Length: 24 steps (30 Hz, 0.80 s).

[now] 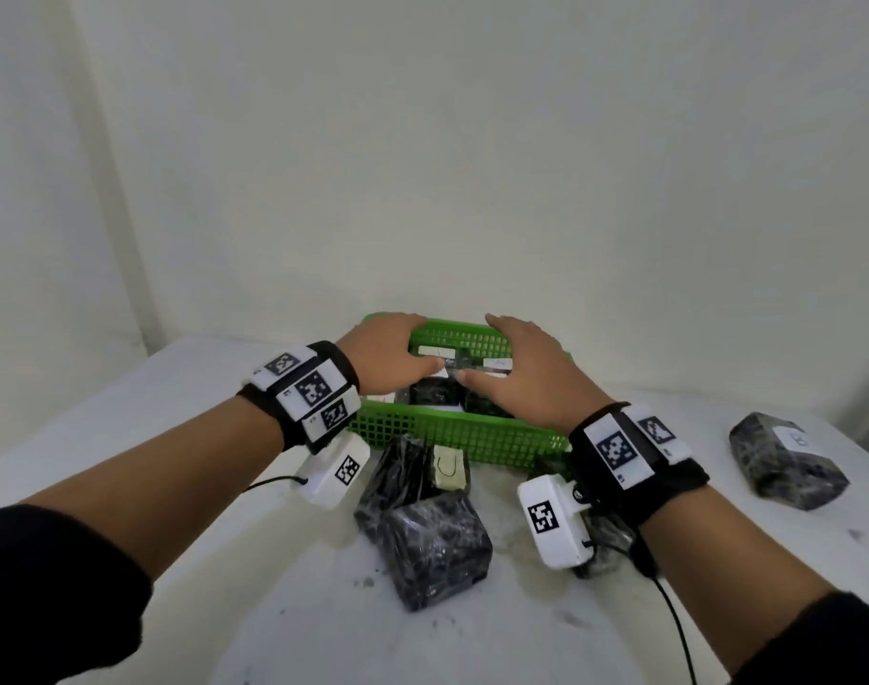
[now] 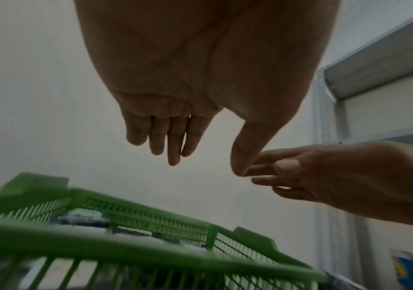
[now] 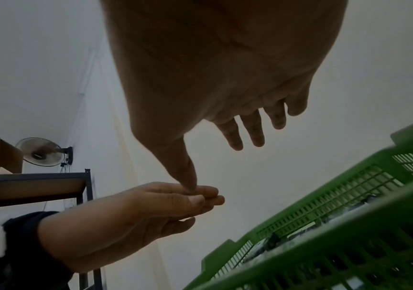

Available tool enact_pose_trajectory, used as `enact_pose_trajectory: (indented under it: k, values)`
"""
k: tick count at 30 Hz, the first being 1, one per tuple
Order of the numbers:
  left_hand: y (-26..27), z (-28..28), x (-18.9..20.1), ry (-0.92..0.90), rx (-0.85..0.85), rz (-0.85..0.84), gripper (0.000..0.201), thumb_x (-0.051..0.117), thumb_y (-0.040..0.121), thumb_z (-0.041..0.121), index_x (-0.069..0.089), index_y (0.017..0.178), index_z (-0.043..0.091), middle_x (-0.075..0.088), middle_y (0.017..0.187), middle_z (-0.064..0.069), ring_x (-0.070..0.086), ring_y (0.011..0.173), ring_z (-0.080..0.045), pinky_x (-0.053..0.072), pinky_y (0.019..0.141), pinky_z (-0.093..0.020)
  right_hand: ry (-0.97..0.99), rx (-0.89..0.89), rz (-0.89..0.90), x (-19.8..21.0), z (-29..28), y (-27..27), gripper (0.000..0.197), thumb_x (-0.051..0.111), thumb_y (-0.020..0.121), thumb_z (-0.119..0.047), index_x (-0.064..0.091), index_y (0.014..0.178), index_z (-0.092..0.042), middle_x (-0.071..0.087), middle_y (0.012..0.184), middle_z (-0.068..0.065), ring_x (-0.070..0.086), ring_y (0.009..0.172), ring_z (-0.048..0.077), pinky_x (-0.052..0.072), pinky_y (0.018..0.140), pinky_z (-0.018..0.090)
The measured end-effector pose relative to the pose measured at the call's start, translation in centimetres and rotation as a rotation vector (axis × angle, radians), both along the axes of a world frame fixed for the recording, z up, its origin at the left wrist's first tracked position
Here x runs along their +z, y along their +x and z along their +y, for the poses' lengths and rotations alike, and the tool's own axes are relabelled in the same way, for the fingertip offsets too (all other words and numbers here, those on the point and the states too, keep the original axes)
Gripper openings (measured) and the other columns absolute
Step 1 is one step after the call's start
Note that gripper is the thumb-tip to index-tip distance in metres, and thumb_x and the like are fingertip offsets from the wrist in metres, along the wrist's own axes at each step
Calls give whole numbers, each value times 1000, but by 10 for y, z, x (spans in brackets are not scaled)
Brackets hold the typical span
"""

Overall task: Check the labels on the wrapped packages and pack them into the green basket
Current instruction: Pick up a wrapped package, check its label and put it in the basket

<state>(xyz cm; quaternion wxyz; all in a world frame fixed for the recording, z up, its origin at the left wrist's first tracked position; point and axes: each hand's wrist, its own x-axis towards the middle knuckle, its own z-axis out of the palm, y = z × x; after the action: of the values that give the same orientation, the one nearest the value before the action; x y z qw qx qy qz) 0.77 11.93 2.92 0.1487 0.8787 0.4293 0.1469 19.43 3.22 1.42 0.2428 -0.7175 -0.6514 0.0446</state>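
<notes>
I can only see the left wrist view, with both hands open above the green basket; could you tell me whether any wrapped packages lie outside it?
Observer: Yes, a black cube-shaped package sits on the table just in front of the basket.
Operator: Does any show a label?
Observer: The package behind the cube shows a pale label with a handwritten mark.
Operator: Anything farther away?
Observer: A lone package lies at far right, label up.
</notes>
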Motion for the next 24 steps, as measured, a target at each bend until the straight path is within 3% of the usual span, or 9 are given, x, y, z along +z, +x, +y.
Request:
enact_pose_trajectory:
  k: [4, 7, 11, 19, 22, 24]
  values:
    - [-13, -31, -17, 0, -67, 22, 59, 61, 95, 40, 44, 146, 17, 54, 144, -5, 51, 132, -23, 41, 106, -32, -30, 3, -25, -14, -27, -10, 94, 67, 91, -61, 24, 165, -23, 22, 173, 2, 11, 161, 26, 12, 130, 45]
    - [-22, -43, -29, 14, -70, 85, 73, 58, 94, 50, 33, 153, 16, 41, 155, -4, 41, 142, -20, 34, 114, -32, -25, 9, -46, -21, -41, -14, 93, 65, 92, -62, 23, 165, -23, 21, 173, 2, 11, 161, 26, 12, 131, 45]
    - [-32, -63, -43, 35, -99, 86, 77, 54, 94, 54, 28, 156, 16, 34, 160, -2, 34, 145, -17, 28, 116, -29, -39, 9, -39, -31, -60, -20, 91, 63, 93, -61, 23, 165, -23, 20, 173, 1, 10, 161, 26, 12, 131, 46]
    - [-46, -115, -60, -8, -172, 63, 85, 51, 90, 65, 27, 156, 19, 34, 159, 3, 38, 142, -12, 30, 113, -24, -199, 145, 3, -60, -100, -30, 89, 65, 97, -47, 14, 167, -26, 11, 175, -4, 2, 162, 22, 6, 129, 45]
    - [-47, -125, -65, -19, -167, 129, 93, 56, 81, 73, 33, 153, 20, 39, 155, 4, 41, 139, -11, 32, 112, -24, -258, 191, 22, -68, -106, -32, 89, 69, 94, -40, 18, 166, -25, 16, 174, -3, 6, 161, 19, 9, 129, 39]
    - [-45, -126, -70, -37, -147, 205, 96, 63, 70, 79, 47, 144, 19, 49, 143, 3, 50, 127, -13, 42, 107, -27, -279, 210, 17, -70, -105, -35, 89, 72, 91, -33, 24, 165, -22, 24, 170, -2, 14, 158, 17, 15, 128, 35]
